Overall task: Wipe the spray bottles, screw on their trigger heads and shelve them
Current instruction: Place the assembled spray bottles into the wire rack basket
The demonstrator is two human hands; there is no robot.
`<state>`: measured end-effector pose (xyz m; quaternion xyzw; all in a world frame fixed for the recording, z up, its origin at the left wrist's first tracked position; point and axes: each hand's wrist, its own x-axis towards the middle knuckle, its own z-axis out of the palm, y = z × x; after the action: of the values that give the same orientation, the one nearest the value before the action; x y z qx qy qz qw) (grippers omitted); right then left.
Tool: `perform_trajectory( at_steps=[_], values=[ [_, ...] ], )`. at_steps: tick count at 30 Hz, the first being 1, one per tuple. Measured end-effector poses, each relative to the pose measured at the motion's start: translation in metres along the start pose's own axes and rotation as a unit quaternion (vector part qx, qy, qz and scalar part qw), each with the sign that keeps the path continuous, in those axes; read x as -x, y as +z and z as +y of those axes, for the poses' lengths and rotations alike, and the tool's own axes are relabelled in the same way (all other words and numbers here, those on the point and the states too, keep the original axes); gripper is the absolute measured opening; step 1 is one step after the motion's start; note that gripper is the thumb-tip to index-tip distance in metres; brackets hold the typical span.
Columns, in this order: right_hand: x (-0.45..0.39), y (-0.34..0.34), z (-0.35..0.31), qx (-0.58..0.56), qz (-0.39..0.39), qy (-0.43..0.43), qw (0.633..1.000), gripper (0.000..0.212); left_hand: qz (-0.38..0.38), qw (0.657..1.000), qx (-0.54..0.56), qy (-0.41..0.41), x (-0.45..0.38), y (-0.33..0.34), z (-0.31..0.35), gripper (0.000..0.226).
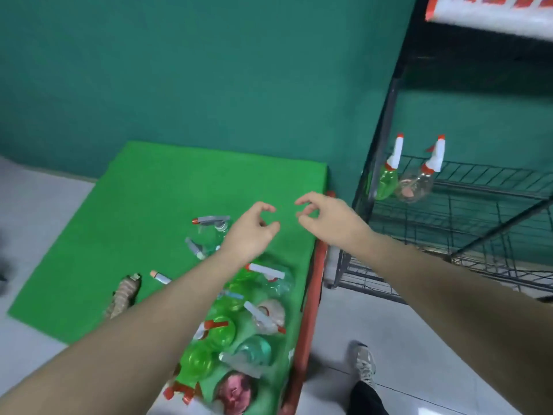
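I am looking down at both bare arms reaching out over the table (143, 205), which is draped in a bright green cloth. The left hand (250, 232) is hovering above the cloth with its fingers (266, 206) loosely curled toward the thumb, holding nothing, and the right hand (326, 217) is hanging just beside it in the same way, its fingers (302, 200) bent and relaxed, touching nothing. The two hands are sitting close together but apart. Below the left forearm a cluster of spray bottles (227, 330) is lying on the near right part of the cloth, green ones and clear ones mixed, some on their sides, several with white and red trigger heads (264, 270) showing among them. Farther out, a clear bottle with a grey trigger head (214, 220) is lying just left of the left hand. A striped rag (124, 295) is resting on the cloth to the left of the forearm, with a small capped piece (160, 276) near it that I cannot identify through the blur. To the right a black wire shelf (478, 187) is standing against the green wall, and on it a green bottle (387, 179) and a clear bottle (416, 185) are sitting side by side, each with its white trigger head fitted. A shoe (363, 362) is showing on the pale floor beside the table's red edge.
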<state>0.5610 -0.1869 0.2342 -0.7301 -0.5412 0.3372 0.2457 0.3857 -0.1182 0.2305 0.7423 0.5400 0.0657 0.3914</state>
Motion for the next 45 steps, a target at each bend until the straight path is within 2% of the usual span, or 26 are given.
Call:
perform_trajectory(
  at_steps=[3,8,13,16,20,23,26,31,40,45],
  values=[
    [-0.004,0.049,-0.013,0.075,-0.11,0.008,0.991,0.044,-0.022,0.995,-0.099,-0.02,0.02,-0.023,-0.051,0.04],
    [-0.006,0.103,-0.022,0.21,-0.177,0.012,0.961,0.061,-0.05,0.975,-0.216,-0.03,0.036,-0.033,-0.098,0.055],
    [-0.009,0.126,-0.019,0.248,-0.164,0.018,0.955,0.035,-0.062,0.961,-0.268,-0.026,0.023,-0.033,-0.122,0.059],
    [-0.01,0.13,-0.013,0.234,-0.135,0.019,0.963,0.031,-0.068,0.948,-0.31,0.016,0.01,-0.028,-0.125,0.061],
    [-0.003,0.124,-0.009,0.215,-0.113,0.015,0.97,0.026,-0.057,0.941,-0.33,0.054,-0.008,-0.021,-0.13,0.026],
    [0.002,0.116,-0.007,0.175,-0.098,0.059,0.978,0.017,-0.044,0.947,-0.31,0.075,-0.014,-0.02,-0.129,0.016],
    [0.007,0.105,-0.006,0.148,-0.07,0.085,0.983,0.017,-0.037,0.96,-0.268,0.077,-0.013,-0.02,-0.118,0.012],
    [0.02,0.069,-0.016,0.085,-0.016,0.116,0.99,0.011,-0.027,0.973,-0.214,0.081,-0.005,-0.026,-0.086,0.013],
    [0.07,-0.031,-0.039,0.045,0.11,0.157,0.98,0.013,-0.028,0.991,-0.073,0.108,0.012,-0.045,0.019,0.015],
    [0.112,-0.085,-0.025,0.007,0.182,0.199,0.963,0.016,-0.051,0.986,0.013,0.16,0.03,-0.03,0.094,0.021]
  ],
)
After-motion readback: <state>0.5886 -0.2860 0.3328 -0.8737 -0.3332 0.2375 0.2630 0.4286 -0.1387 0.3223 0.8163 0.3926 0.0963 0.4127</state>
